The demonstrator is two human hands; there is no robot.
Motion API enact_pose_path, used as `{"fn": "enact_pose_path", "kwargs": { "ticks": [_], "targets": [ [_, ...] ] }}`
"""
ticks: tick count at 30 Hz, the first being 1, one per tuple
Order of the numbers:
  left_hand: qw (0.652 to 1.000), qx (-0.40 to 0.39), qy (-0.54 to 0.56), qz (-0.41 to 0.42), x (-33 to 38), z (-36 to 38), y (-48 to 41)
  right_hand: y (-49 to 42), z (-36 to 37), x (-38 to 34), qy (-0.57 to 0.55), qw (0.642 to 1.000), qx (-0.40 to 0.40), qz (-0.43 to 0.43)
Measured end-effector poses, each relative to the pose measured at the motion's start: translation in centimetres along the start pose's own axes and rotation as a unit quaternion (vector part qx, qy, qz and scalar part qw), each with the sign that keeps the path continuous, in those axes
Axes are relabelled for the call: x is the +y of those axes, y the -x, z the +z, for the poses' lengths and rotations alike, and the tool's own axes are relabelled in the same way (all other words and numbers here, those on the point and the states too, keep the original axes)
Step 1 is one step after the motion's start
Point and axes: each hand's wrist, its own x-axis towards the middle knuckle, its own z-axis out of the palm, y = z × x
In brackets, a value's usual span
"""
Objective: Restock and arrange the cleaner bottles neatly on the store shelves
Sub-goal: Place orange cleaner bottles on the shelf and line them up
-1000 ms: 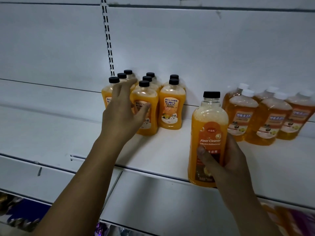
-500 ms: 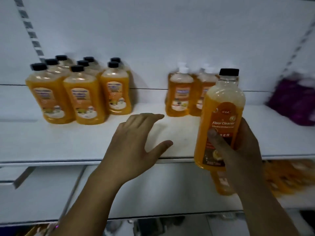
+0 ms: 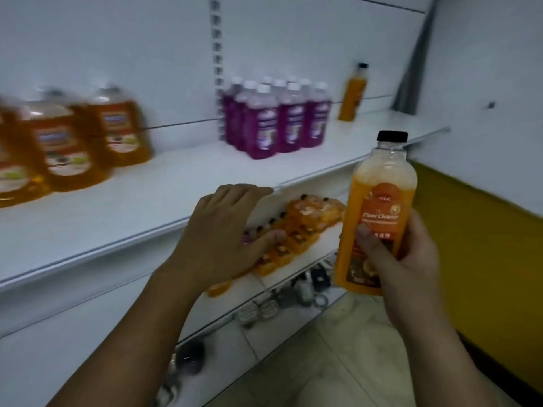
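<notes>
My right hand [image 3: 411,259] grips an orange Floor Cleaner bottle [image 3: 379,207] round its lower half, upright, black cap on top, held in the air before the shelves. My left hand [image 3: 223,236] is spread and holds nothing, fingertips at the front edge of the white shelf [image 3: 164,198]. Beyond it a row of small orange bottles [image 3: 302,227] sits on the lower shelf [image 3: 321,245]. Farther back on the white shelf stand blurred amber bottles [image 3: 73,142] at left, purple bottles [image 3: 279,118] in the middle, and one slim orange bottle [image 3: 352,95] far right.

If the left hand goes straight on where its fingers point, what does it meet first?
The left hand would probably meet the front edge of the white shelf first; passing above it, the purple bottles. Depth is unclear.
</notes>
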Motion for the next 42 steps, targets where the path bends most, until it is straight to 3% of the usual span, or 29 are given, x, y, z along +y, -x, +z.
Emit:
{"fn": "enact_pose_path", "kwargs": {
  "ticks": [11,27,34,42],
  "targets": [
    [0.994,-0.049,0.022,0.098,14.6,13.8,-13.7,-7.5,-18.1,5.2,0.011,0.991,0.133,0.008],
    [0.982,-0.059,0.036,0.177,21.1,30.7,-40.6,-29.2,-28.1,13.5,0.044,0.977,0.202,0.047],
    [0.985,-0.064,-0.028,0.156,22.4,35.9,-48.8,-39.0,-31.4,17.7,0.045,0.984,0.165,0.051],
    [0.994,-0.049,-0.09,0.036,22.3,39.0,-55.6,-52.6,-35.0,23.0,0.05,0.998,0.03,0.023]
  ]
}}
